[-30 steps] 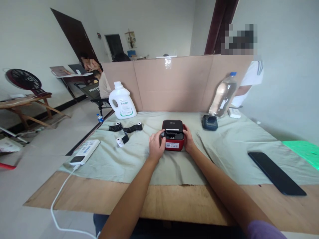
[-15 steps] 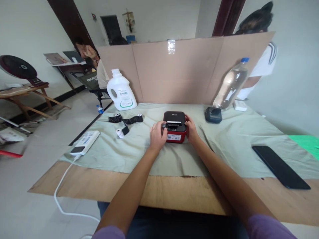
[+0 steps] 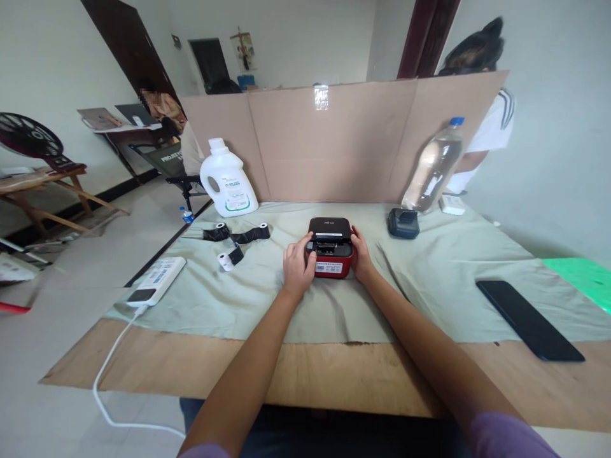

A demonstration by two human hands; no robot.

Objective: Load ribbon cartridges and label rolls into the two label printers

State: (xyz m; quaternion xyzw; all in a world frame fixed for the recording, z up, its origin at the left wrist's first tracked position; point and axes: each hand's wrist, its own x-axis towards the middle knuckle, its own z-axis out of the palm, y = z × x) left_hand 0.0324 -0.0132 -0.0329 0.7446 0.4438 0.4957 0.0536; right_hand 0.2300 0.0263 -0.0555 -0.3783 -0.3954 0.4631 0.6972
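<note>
Left hand (image 3: 296,270) and right hand (image 3: 363,259) curve inward.

The device (image 3: 329,250) is red below and black above, the cloth (image 3: 267,312) pale green.

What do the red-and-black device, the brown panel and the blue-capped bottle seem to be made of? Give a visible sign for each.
Red-and-black device: probably hard plastic, mostly smooth; clean, rounded moulded edges.
Brown panel: likely cardboard, matte; straight fold creases.
Blue-capped bottle: apparently clear plastic, glossy; see-through with bright highlights.
</note>
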